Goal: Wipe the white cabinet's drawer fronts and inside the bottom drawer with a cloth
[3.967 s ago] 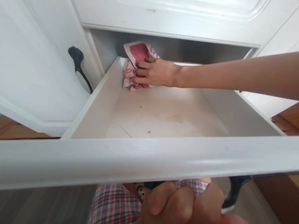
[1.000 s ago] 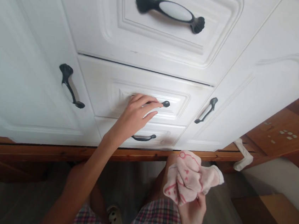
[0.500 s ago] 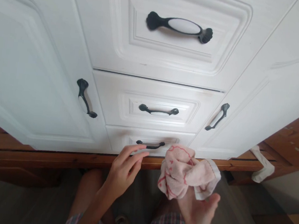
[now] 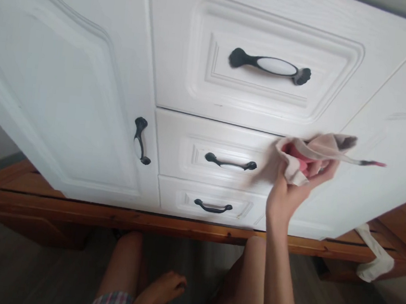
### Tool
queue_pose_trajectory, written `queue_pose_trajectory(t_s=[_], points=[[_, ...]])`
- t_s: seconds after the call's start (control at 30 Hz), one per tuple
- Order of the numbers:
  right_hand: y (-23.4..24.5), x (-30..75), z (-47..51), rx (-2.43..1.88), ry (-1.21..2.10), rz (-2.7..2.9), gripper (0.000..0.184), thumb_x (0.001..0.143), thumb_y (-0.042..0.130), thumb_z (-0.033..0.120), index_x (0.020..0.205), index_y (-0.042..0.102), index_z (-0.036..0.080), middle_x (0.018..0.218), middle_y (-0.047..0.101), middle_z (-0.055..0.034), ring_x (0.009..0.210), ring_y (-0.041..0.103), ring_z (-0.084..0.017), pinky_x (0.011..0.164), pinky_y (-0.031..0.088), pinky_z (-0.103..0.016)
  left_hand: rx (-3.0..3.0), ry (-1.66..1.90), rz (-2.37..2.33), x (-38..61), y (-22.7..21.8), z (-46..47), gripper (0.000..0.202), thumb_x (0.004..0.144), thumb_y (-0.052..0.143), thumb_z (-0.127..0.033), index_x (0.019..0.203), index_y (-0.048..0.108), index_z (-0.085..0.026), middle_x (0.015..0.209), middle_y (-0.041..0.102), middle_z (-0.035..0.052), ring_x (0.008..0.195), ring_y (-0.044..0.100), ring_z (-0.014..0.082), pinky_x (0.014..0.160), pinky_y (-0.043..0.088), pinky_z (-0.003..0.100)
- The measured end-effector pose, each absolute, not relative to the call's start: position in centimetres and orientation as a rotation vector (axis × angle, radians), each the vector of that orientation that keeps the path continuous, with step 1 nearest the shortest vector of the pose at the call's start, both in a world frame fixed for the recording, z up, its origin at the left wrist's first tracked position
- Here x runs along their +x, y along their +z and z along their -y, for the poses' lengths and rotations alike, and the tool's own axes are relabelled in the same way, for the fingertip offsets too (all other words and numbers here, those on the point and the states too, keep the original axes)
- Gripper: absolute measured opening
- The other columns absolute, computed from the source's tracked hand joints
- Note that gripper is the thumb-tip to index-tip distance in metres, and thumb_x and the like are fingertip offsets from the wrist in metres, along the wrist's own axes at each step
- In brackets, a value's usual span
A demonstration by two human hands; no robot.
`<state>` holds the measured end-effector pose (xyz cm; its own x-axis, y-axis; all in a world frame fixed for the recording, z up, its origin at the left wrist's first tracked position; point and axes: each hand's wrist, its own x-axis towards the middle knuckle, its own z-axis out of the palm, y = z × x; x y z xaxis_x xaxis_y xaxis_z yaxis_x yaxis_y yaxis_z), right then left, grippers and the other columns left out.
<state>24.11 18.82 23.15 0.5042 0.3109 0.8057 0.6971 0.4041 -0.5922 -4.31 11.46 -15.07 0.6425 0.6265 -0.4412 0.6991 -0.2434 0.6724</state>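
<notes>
1. Where a white cabinet (image 4: pixel 86 86) stands fully shut on a wooden plinth (image 4: pixel 109 217), grey floor (image 4: pixel 13 267) spreads below.
2. Right hand (image 4: pixel 289 195), at 3 o'clock, clenches a pink-and-white cloth (image 4: pixel 308 153) beside the middle drawer (image 4: pixel 182 145).
3. Left hand (image 4: pixel 165 286), at 6 o'clock, hangs loosely curled and empty between the knees.
</notes>
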Motion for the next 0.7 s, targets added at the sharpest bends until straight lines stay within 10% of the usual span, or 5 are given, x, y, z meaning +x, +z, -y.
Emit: queue_pose_trajectory(t_s=[0.17,0.7], points=[[23.0,18.6,-21.5,-1.508,-0.614,1.276,0.082,0.098,0.049,0.037,0.175,0.027,0.019,0.184,-0.005,-0.0198,0.166,-0.017,-0.051,0.12,0.007,-0.09,1.917,-0.156,-1.114,-4.6,-16.2,-11.8,0.043,0.096,0.055,-0.036,0.133,0.076,-0.026,0.134,0.077,0.0115,0.129,0.07,0.0336,0.113,0.051,0.044],[19.8,3.7,-23.5,-1.106,-0.63,2.125,0.057,0.107,0.056,0.019,0.164,0.049,0.018,0.184,0.019,-0.0079,0.171,0.005,-0.036,0.135,0.026,-0.065,1.92,-0.253,-1.102,-5.5,-16.7,-11.9,0.047,0.098,0.053,-0.04,0.139,0.073,-0.027,0.141,0.074,0.0102,0.135,0.067,0.0319,0.116,0.049,0.041]])
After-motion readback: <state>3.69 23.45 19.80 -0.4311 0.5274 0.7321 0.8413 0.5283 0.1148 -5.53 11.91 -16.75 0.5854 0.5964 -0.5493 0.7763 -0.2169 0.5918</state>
